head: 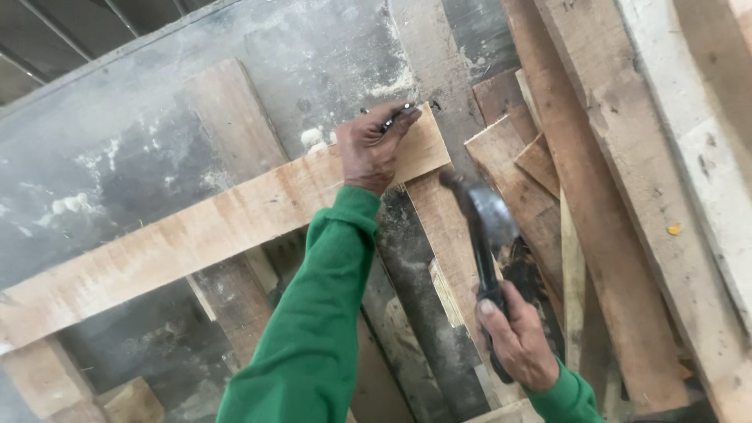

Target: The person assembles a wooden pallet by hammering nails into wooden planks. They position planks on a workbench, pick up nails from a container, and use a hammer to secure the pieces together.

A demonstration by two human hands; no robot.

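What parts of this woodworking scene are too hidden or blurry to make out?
Head view, the only one:
- Small dark metal pieces: mostly covered by the left hand; kind and number unclear.
- Dark metal hammer head: blurred, so its shape is unclear.
- Hammer handle: its lower end is wrapped by the right hand.
- Long pale wooden plank: its left end is cut off by the frame edge.

plank (211,227): rough pale wood | hammer (486,211): dull dark metal
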